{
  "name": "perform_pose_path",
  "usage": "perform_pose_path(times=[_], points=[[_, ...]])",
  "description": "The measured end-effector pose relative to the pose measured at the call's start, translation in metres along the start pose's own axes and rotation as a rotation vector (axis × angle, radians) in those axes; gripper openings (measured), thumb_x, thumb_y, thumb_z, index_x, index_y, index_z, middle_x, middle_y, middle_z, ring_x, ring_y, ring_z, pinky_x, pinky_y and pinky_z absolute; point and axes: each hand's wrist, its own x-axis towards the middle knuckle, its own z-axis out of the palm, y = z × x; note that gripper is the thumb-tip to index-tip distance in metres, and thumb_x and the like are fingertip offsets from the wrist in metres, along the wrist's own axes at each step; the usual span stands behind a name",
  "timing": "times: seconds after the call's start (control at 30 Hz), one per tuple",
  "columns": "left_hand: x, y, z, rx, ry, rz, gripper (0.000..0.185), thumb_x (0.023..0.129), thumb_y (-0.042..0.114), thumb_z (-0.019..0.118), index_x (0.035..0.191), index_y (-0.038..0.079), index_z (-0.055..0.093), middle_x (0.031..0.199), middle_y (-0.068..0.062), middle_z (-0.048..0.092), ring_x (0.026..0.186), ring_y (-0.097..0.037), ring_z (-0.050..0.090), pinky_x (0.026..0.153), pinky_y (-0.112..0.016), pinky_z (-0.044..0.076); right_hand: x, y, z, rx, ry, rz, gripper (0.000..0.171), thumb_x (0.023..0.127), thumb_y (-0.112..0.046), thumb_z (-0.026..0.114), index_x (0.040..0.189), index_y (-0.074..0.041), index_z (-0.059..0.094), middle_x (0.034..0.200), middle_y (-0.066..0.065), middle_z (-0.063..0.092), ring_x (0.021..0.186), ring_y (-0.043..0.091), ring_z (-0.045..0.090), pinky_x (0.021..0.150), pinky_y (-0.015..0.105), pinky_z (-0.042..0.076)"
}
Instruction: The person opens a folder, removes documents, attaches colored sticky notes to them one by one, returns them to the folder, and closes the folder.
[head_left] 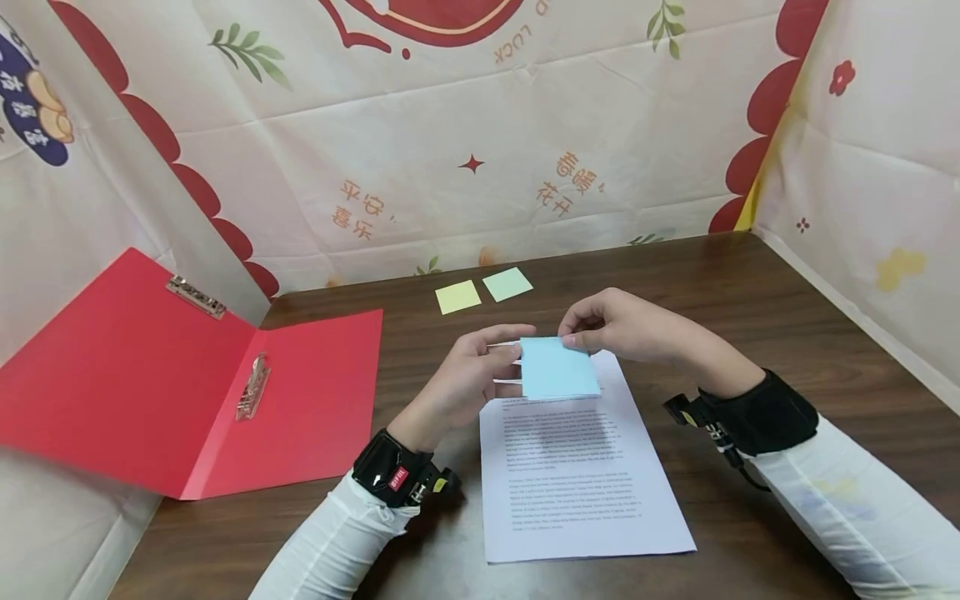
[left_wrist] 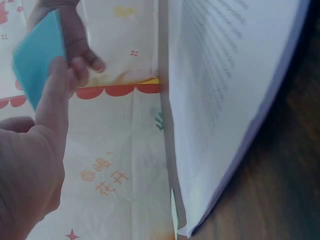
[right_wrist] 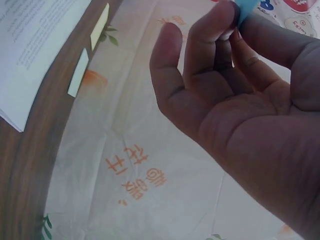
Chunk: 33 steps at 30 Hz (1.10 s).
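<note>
A light blue sticky-note pad (head_left: 557,367) is held just above the top of a printed white sheet (head_left: 577,475) on the dark wooden table (head_left: 787,317). My left hand (head_left: 480,367) grips the pad's left edge with curled fingers. My right hand (head_left: 600,327) pinches its upper right corner between thumb and forefinger. In the left wrist view the blue pad (left_wrist: 37,57) shows at the upper left, with the printed sheet (left_wrist: 225,85) to its right. The right wrist view shows only a sliver of the blue pad (right_wrist: 245,10) at my fingertips (right_wrist: 225,20).
An open red clip folder (head_left: 172,375) lies at the left, partly propped on the side cloth. A yellow sticky pad (head_left: 457,297) and a green sticky pad (head_left: 507,284) lie near the table's back edge. Patterned cloth walls enclose the table on three sides.
</note>
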Motion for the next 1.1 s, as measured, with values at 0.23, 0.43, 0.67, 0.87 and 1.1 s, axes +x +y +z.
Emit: perform_pose_path(times=[0.23, 0.43, 0.67, 0.87, 1.1], points=[[0.002, -0.004, -0.001, -0.043, 0.039, 0.009, 0.035, 0.113, 0.013, 0.051, 0.142, -0.004, 0.062, 0.109, -0.004, 0.076, 0.092, -0.016, 0.076, 0.082, -0.033, 0.067, -0.002, -0.006, -0.002, -0.008, -0.010, -0.002, 0.011, 0.104, -0.014, 0.068, 0.111, -0.009, 0.076, 0.102, 0.007, 0.072, 0.092, 0.025, 0.064, 0.082, 0.034, 0.054], [0.004, -0.004, -0.001, -0.048, 0.048, 0.013, 0.034, 0.112, 0.011, 0.052, 0.137, -0.010, 0.062, 0.103, -0.002, 0.076, 0.088, -0.014, 0.075, 0.080, -0.032, 0.067, -0.003, -0.007, -0.003, -0.022, 0.001, -0.002, 0.011, 0.104, -0.014, 0.068, 0.110, -0.010, 0.076, 0.103, 0.007, 0.073, 0.094, 0.024, 0.064, 0.083, 0.035, 0.053], [0.004, -0.005, -0.001, 0.016, 0.067, 0.020, 0.032, 0.111, 0.011, 0.052, 0.134, -0.010, 0.064, 0.100, 0.000, 0.076, 0.089, -0.013, 0.074, 0.079, -0.031, 0.065, -0.001, -0.009, 0.007, -0.122, 0.086, -0.070, 0.009, 0.102, -0.014, 0.072, 0.107, -0.013, 0.079, 0.099, 0.002, 0.077, 0.089, 0.021, 0.065, 0.079, 0.032, 0.054], [0.002, -0.007, 0.000, 0.040, 0.043, 0.027, 0.033, 0.112, 0.012, 0.052, 0.134, -0.009, 0.064, 0.104, -0.001, 0.076, 0.092, -0.013, 0.075, 0.081, -0.032, 0.065, 0.004, -0.010, 0.021, -0.168, 0.138, -0.258, 0.006, 0.098, -0.011, 0.077, 0.103, -0.014, 0.079, 0.094, -0.001, 0.077, 0.082, 0.014, 0.064, 0.071, 0.025, 0.055], [0.004, -0.005, -0.002, 0.012, 0.070, 0.030, 0.031, 0.111, 0.011, 0.053, 0.131, -0.009, 0.066, 0.102, -0.001, 0.077, 0.089, -0.013, 0.076, 0.078, -0.031, 0.065, 0.008, -0.002, 0.025, -0.259, 0.228, -0.494, 0.013, 0.094, -0.008, 0.080, 0.105, -0.013, 0.079, 0.095, -0.004, 0.077, 0.082, 0.009, 0.064, 0.073, 0.024, 0.059]])
